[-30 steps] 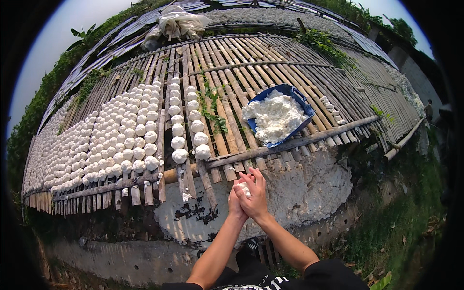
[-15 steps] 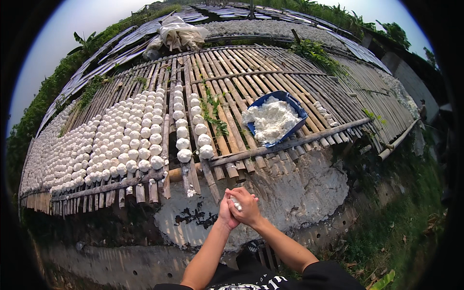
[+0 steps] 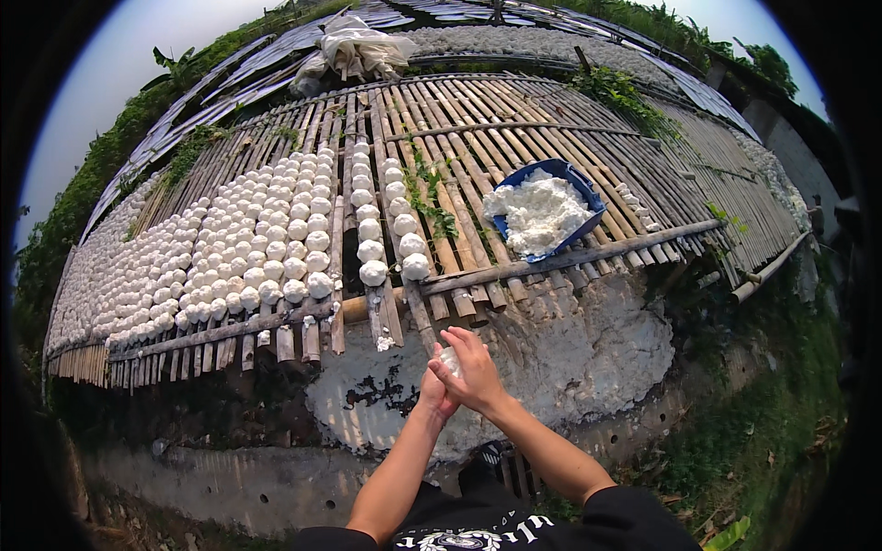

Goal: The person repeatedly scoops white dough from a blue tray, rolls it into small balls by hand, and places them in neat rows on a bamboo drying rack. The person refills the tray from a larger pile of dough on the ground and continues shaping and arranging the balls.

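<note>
Between my cupped palms sits a white lump [image 3: 450, 361] of moist, dough-like stuff, partly hidden by fingers. My left hand [image 3: 435, 389] supports it from the left and below. Over it lies my right hand [image 3: 474, 375], its fingers fairly straight and pressed against the lump. Both hands are just in front of the near edge of a bamboo slat rack [image 3: 514, 138]. Beyond them to the right, a blue container [image 3: 588, 197] on the rack holds a heap of crumbly white mass [image 3: 542, 214]. Rows of white balls [image 3: 266, 239] cover the rack's left part.
Two single rows of balls end near a ball [image 3: 415, 267] ahead of my hands. A bamboo crosspole [image 3: 570, 260] runs along the front edge. Green vines [image 3: 436, 207] poke through the slats. Pale sheeting [image 3: 358, 46] is bundled at the back. Below lies whitish crusted ground [image 3: 588, 358].
My right hand's fingers have gone from wrapped around the left hand to straighter, over the lump. Both hands have risen slightly in view. The whole scene has shifted a little right and up.
</note>
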### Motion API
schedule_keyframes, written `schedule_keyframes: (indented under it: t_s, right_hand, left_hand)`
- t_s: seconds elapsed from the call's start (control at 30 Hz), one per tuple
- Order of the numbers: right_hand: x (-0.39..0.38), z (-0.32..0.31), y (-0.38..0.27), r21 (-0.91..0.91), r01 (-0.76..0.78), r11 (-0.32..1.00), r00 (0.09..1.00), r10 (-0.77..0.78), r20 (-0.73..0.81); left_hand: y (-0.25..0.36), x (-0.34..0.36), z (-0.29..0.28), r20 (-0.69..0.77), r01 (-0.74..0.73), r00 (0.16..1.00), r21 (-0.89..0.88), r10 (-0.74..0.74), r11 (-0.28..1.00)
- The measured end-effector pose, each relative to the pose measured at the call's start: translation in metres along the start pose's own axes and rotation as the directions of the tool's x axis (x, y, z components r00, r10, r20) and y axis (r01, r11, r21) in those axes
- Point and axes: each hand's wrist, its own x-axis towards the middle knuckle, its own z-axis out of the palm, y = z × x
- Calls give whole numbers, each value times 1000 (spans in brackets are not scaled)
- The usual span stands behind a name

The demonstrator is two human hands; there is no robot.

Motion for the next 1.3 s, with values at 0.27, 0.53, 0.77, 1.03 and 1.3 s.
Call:
schedule_keyframes:
  t_s: [0.27,0.53,0.77,1.03,1.3]
  right_hand:
    - [4,-15,1,88,177,980,962,-191,194]
    - [10,-15,4,89,145,985,970,-159,185]
    - [5,-19,12,79,-23,997,994,15,106]
    - [13,-23,2,4,132,991,991,-132,36]
    - [8,-16,2,191,120,974,979,-148,141]
  left_hand:
    - [4,-7,-11,108,131,988,-156,-114,979]
    - [-7,-3,9,100,79,993,-130,-66,988]
    - [-12,1,-2,-65,-9,998,-124,0,992]
    - [-15,11,-10,-15,28,999,-108,-30,994]
    - [-6,6,-4,78,105,993,-155,-94,982]
